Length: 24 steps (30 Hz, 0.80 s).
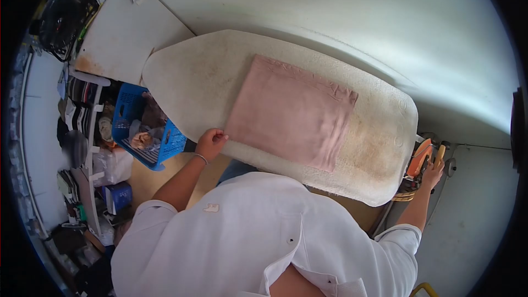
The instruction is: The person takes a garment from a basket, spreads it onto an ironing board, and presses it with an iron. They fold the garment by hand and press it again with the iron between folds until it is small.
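Note:
A folded pink cloth (291, 113) lies flat on the pale padded ironing board (190, 77), with light creases near its right and far edges. At its near left corner is my left hand (211, 144), fingers pinched together on the cloth's edge. Past the board's right end, my right hand (433, 175) is closed around the handle of an orange iron (421, 157). The iron sits low beside the board, partly hidden by the board's edge and my fingers.
A blue plastic basket (129, 104) holding cloth or bags stands below the board's left end. Shelves (91, 132) with stacked items line the left side. A white panel (129, 30) is behind the board's left tip, and a wall (341, 11) runs along its far side.

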Available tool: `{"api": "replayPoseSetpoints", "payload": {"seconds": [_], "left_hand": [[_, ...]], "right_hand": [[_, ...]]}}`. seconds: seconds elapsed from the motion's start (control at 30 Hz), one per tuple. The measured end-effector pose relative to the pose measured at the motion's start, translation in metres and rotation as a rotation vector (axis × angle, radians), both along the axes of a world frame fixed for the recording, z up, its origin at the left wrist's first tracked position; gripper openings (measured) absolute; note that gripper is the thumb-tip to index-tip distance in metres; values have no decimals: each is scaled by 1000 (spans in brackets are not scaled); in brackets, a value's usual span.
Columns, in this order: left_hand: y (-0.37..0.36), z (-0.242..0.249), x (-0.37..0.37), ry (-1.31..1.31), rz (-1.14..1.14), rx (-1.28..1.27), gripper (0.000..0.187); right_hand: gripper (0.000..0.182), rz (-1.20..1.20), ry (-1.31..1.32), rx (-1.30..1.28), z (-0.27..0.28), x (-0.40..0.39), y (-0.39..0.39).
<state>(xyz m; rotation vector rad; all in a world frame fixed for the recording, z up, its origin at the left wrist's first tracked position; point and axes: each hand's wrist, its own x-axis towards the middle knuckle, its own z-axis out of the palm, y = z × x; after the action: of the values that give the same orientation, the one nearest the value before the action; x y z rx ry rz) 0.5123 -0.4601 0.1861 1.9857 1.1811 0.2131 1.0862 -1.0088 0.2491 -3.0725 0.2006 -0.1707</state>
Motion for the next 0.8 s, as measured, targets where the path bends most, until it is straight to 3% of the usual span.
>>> {"api": "replayPoseSetpoints", "payload": {"seconds": [0.07,0.1,0.2,0.27,0.3,0.37,0.4,0.47,0.53,0.6,0.63,0.67,0.7,0.73,0.8], "left_hand": [[3,0,3,22,22,-60,22],[5,1,3,59,30,-108,21],[16,2,4,-22,-44,-179,20],[22,-4,0,-93,-75,-245,19],[23,-7,-3,-147,-110,-308,19],[27,-10,-6,-189,-98,-467,19],[30,-9,-6,-224,-84,-618,21],[36,-1,-5,-220,-143,-682,24],[43,4,-5,-214,-200,-744,28],[49,6,-4,-134,-277,-806,34],[53,8,-2,-136,-288,-809,34],[57,11,0,-123,-354,-788,34],[60,12,2,-111,-419,-765,33],[62,11,7,-114,-429,-768,33],[71,10,15,-147,-566,-875,37]], "right_hand": [[54,92,-6,207,-17,18,-24],[51,57,-26,98,-20,22,-28],[37,159,-153,127,-27,30,-54],[23,-91,233,842,-20,22,-66],[23,-87,226,833,-7,9,-61],[14,-169,218,1307,23,-42,-46],[14,-168,206,1301,44,-68,-21],[12,-64,275,1347,85,-114,41],[13,-24,469,1110,113,-139,88],[22,185,631,893,120,-165,144],[50,343,686,693,139,-192,193],[62,592,667,437,126,-199,223],[65,892,632,360,113,-210,256],[66,957,764,503,97,-222,291],[61,904,992,131,110,-274,414]]}}
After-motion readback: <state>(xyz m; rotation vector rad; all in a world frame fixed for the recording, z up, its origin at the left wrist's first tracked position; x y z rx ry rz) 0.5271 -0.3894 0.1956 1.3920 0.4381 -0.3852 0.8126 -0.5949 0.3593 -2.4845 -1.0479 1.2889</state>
